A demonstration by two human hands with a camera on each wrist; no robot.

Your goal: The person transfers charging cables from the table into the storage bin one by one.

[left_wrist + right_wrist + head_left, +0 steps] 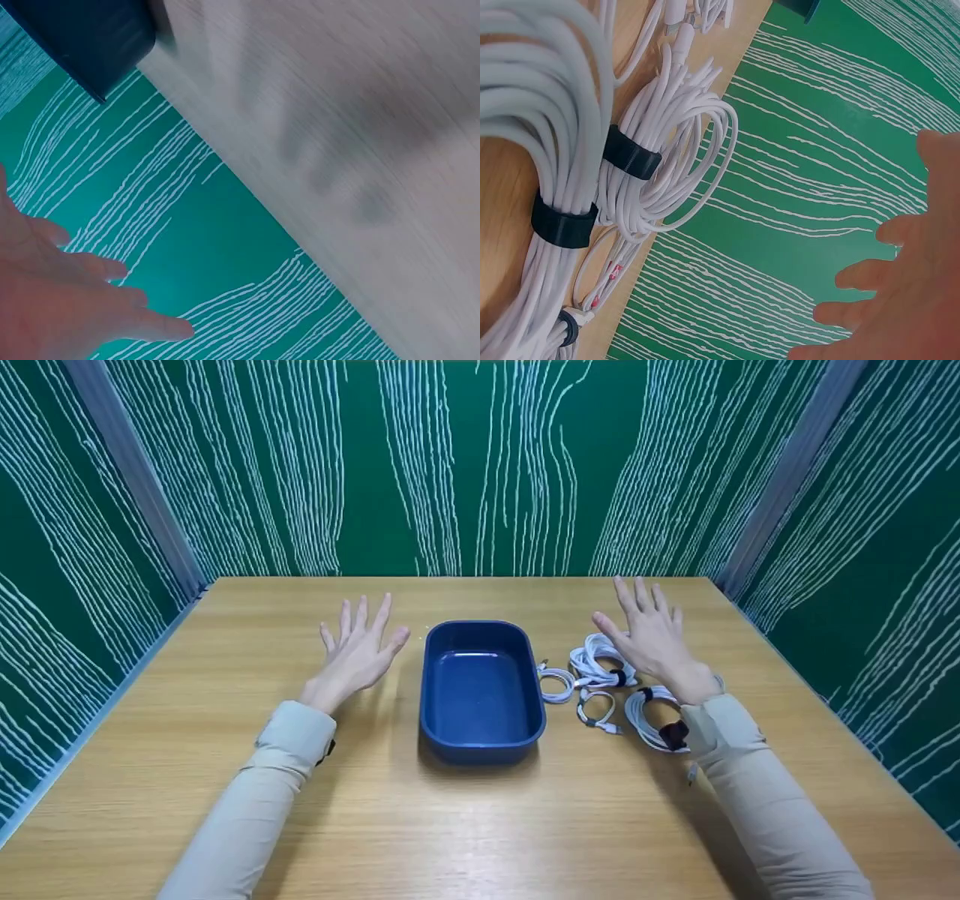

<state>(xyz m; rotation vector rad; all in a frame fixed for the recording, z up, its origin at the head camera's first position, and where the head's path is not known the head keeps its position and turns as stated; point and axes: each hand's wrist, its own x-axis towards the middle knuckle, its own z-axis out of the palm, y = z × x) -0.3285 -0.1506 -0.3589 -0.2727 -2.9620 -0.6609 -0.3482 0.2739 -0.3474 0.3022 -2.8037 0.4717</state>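
Four white cables [587, 664] are lying coiled on the table [480, 825] between the bin [481, 697] and the right edge, dark straps [673, 735] on the bigger ones probably keeping the loops from tangling. One plug [613, 729] among them is pointing toward the right edge; the round coils are showing no clear long axis. The bin is sitting upright, roughly midway between the left and right edges, its mouth facing up and its long axis running from near edge to far edge, perhaps leaving it reachable from either side. The right hand [651, 641] is hovering over the cables, its grip spread apart, holding nothing. The left hand [354, 658] is hovering between the bin and the left edge, its grip likewise spread apart.
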